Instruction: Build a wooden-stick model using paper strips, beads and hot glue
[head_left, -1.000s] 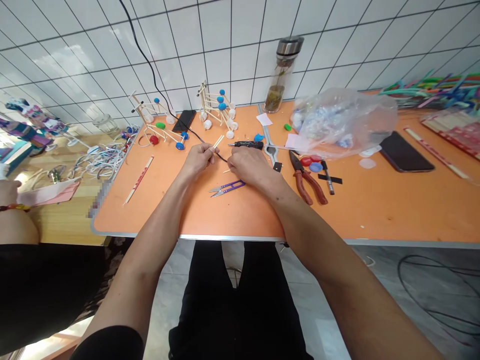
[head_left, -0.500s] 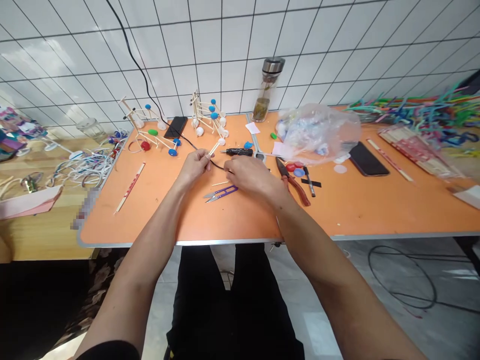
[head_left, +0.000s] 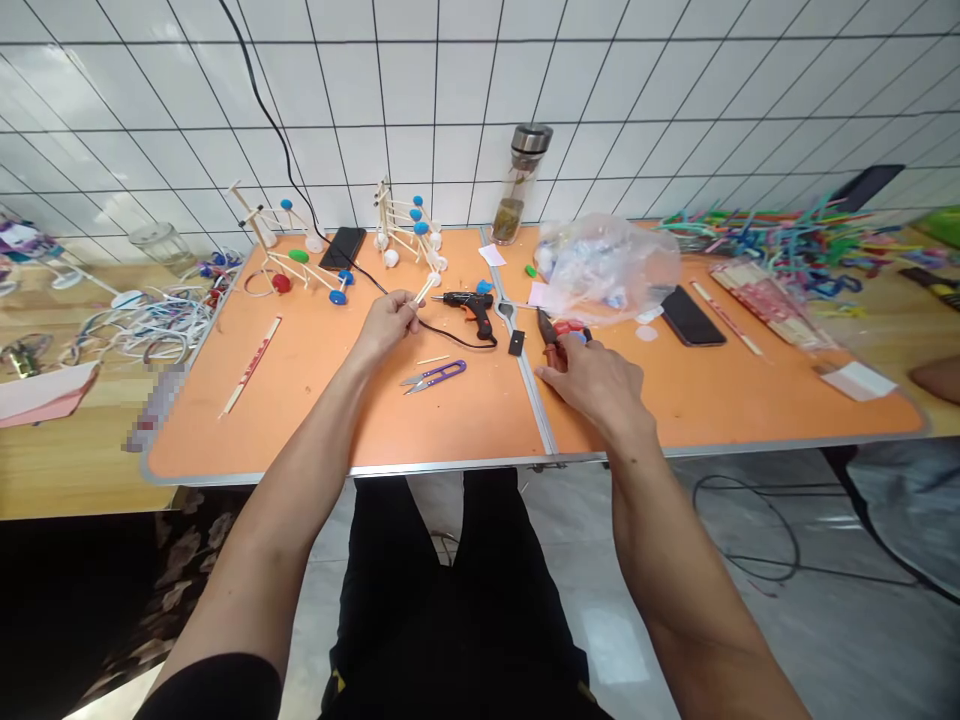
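Observation:
My left hand (head_left: 391,322) pinches short pale wooden sticks (head_left: 424,291) between thumb and fingers. A white round piece (head_left: 435,279) shows at their far end; whether it is attached, I cannot tell. My right hand (head_left: 600,378) is curled over the red handles of the pliers (head_left: 550,335), which lie on the orange table with their jaws pointing away; part of the handles is hidden. Between the hands lies a black and orange glue gun (head_left: 472,310) with its cord. Purple thread snips (head_left: 436,375) and a loose stick (head_left: 433,359) are nearer me.
Stick models with coloured caps (head_left: 300,258) stand at the back left, another (head_left: 409,230) beside them. A glass bottle (head_left: 517,190), a clear plastic bag (head_left: 607,265) and a phone (head_left: 691,317) are farther back and right. The black cord (head_left: 262,100) crosses the left side.
My right hand has moved right, from beside the glue gun to the pliers, uncovering the glue gun's handle. My left hand stays on the sticks. The view has shifted slightly right.

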